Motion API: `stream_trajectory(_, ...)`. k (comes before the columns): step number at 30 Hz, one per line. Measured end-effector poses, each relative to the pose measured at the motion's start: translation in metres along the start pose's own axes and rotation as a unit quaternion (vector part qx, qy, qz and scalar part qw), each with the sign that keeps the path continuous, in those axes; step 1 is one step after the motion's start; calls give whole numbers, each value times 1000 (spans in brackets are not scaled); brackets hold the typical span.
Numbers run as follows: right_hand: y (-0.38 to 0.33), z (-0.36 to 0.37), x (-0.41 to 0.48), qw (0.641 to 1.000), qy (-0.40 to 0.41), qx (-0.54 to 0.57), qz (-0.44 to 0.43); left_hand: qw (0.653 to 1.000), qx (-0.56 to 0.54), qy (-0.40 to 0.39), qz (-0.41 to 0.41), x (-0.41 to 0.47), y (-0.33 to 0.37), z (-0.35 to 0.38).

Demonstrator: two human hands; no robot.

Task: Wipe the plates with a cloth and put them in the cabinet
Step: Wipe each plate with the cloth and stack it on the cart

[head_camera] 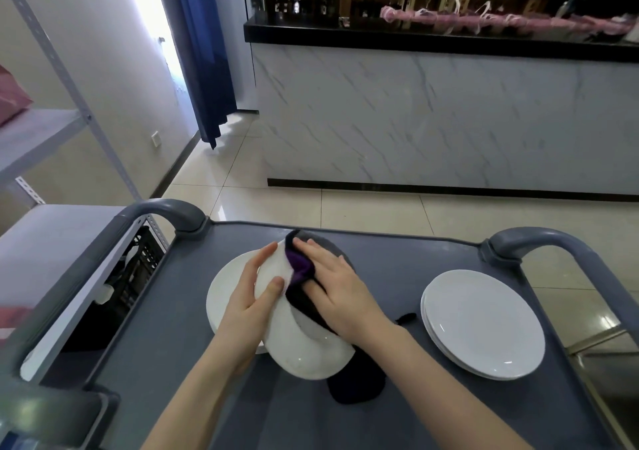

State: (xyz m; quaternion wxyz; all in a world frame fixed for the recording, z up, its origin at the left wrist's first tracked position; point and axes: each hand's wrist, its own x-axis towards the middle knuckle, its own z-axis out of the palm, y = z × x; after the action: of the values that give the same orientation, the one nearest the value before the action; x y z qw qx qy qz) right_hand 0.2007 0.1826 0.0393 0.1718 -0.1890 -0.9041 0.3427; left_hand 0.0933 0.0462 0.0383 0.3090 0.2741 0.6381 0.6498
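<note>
At least four plates [484, 321], one cloth [304, 299], two hands [249, 308], one cart [397, 270]

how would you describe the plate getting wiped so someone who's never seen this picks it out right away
Start at the grey cart top in the foreground. Left of centre, the left hand holds one white plate tilted, and the right hand presses a dark purple cloth on it. The plate beneath it and the stack at right lie flat.
</note>
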Motion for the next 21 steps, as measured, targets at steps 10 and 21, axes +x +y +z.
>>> stream_trajectory(10,29,4,-77,976,77,123,162,982,-137,116,-58,13,-2,-10)
stream_trajectory(21,-21,52,-77,985,31,-163,-48,971,-186,127,-80,37,-2,1)
